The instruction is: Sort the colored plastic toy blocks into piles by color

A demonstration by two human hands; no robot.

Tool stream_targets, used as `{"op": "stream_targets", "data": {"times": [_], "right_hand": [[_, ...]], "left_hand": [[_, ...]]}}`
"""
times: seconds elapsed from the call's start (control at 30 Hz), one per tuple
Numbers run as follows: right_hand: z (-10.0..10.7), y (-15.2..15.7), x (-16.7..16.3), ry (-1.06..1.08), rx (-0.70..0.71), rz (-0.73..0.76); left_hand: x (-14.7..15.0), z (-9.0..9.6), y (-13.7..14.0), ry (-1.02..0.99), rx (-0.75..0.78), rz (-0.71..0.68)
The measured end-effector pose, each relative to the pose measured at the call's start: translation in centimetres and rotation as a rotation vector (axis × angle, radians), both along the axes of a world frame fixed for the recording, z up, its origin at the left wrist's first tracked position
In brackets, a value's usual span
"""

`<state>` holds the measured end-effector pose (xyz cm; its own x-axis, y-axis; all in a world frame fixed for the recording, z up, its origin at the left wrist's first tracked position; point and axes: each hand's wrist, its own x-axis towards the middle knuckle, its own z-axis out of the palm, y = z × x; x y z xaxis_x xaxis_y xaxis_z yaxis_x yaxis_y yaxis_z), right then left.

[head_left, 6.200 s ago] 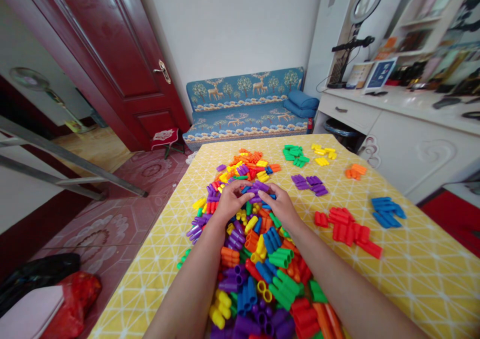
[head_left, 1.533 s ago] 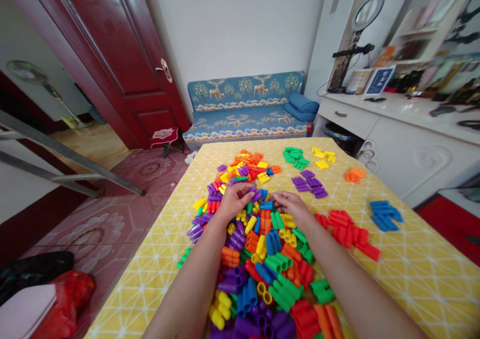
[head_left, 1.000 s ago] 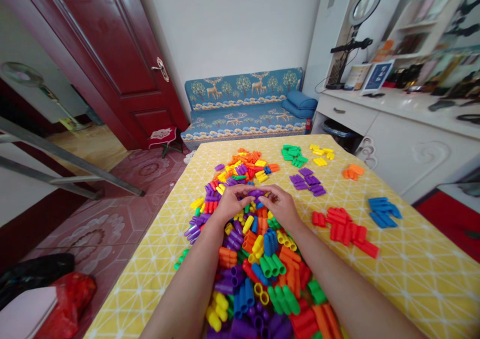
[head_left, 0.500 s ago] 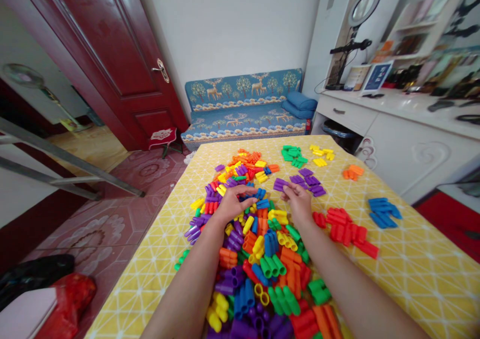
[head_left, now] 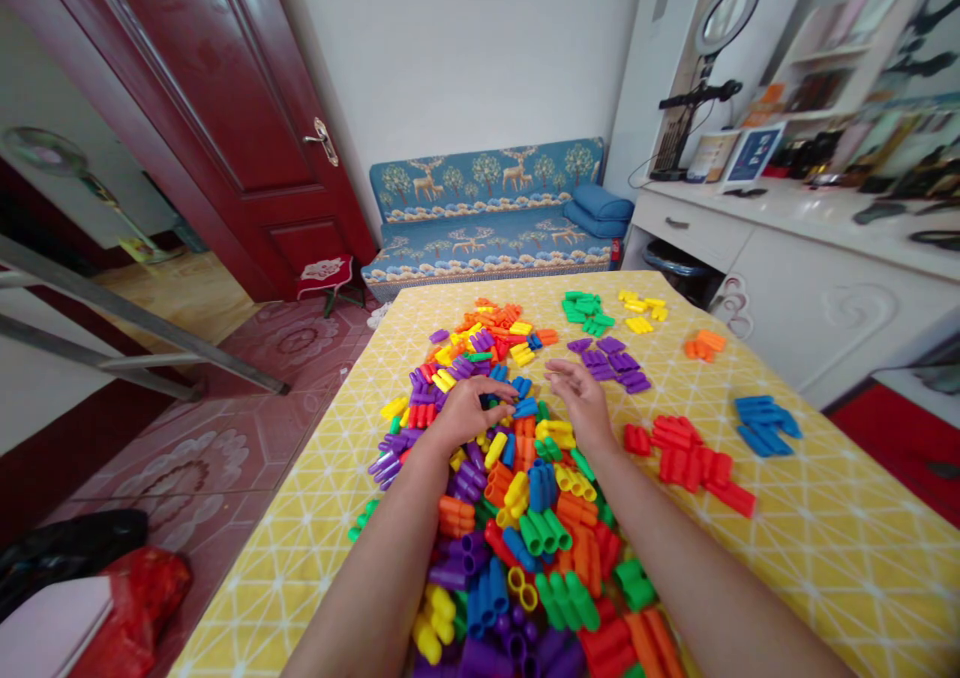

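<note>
A large mixed pile of plastic toy building pieces (head_left: 532, 478), shaped like joined bullet-like tubes, covers the middle of the table. My left hand (head_left: 471, 408) hovers over the pile's upper part, fingers curved and thumb apart, near some blue pieces (head_left: 525, 406); nothing shows in its grasp. At the pile's right edge, my right hand (head_left: 583, 406) has its fingers apart and holds nothing. Just beyond it lies a purple group (head_left: 615, 363). Other single-colour groups lie apart: green (head_left: 586, 311), yellow (head_left: 641, 308), orange (head_left: 705, 344), red (head_left: 690, 453) and blue (head_left: 766, 425).
The table has a yellow patterned cloth (head_left: 300, 558). Behind it stands a blue sofa (head_left: 487, 208), and to the right a white dresser (head_left: 817, 278) with a ring light (head_left: 727, 13). A red door (head_left: 217, 108) and a small stool (head_left: 326, 273) are at the left.
The purple piece from my right hand now lies at the left of the purple group. My right hand has let go and drawn slightly left, while my left hand has barely moved.
</note>
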<state>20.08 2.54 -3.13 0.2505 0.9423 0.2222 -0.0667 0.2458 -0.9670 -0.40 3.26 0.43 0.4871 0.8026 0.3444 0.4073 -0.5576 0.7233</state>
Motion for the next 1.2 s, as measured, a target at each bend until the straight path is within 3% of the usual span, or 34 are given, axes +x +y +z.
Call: {"op": "stream_targets", "data": {"times": [0.13, 0.27, 0.53, 0.77, 1.0, 1.2], "right_hand": [[0.07, -0.23, -0.17, -0.172, 0.009, 0.257], [0.05, -0.35, -0.23, -0.394, 0.039, 0.354], [0.67, -0.79, -0.21, -0.558, 0.218, 0.311], [0.29, -0.65, -0.29, -0.699, 0.243, 0.450], [0.38, -0.61, -0.47, -0.604, 0.241, 0.374], [0.24, -0.54, -0.41, -0.765, 0.238, 0.364]], "left_hand": [[0.09, -0.11, 0.06, -0.034, 0.013, 0.023], [0.15, -0.07, 0.04, -0.048, 0.010, 0.044], [0.18, 0.27, -0.20, -0.046, -0.008, 0.042], [0.19, 0.05, 0.09, -0.039, 0.060, 0.035], [0.00, -0.15, 0.43, -0.025, 0.152, 0.053], [-0.12, -0.38, 0.59, -0.015, 0.154, 0.045]]}}
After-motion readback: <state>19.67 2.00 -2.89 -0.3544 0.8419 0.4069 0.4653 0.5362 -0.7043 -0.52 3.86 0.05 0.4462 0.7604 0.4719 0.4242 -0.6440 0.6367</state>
